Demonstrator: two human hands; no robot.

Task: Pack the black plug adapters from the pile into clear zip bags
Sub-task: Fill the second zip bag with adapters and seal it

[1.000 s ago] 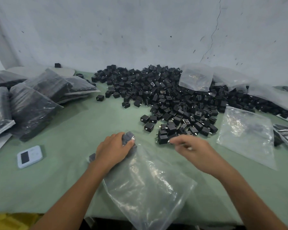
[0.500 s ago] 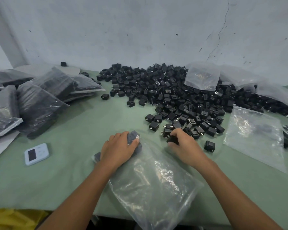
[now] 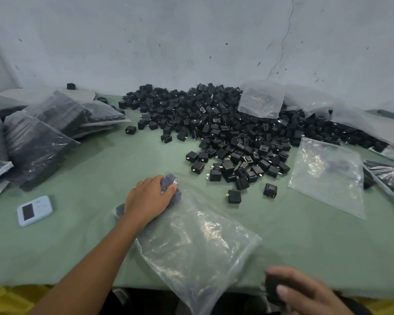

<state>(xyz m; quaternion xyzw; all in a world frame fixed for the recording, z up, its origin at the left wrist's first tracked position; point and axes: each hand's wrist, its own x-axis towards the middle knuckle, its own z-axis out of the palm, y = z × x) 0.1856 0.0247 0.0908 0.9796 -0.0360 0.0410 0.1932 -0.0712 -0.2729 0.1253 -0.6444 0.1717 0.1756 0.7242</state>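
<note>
Small black cube plug adapters [image 3: 214, 123] sit heaped along the surface's far edge. One crumpled clear plastic zip bag [image 3: 198, 246] overhangs the near edge, adapters bunched in its far end; a second bag [image 3: 328, 173] lies flat near the right edge.

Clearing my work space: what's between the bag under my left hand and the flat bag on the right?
A loose adapter and a second adapter lie there on green cloth, in the head view.
</note>
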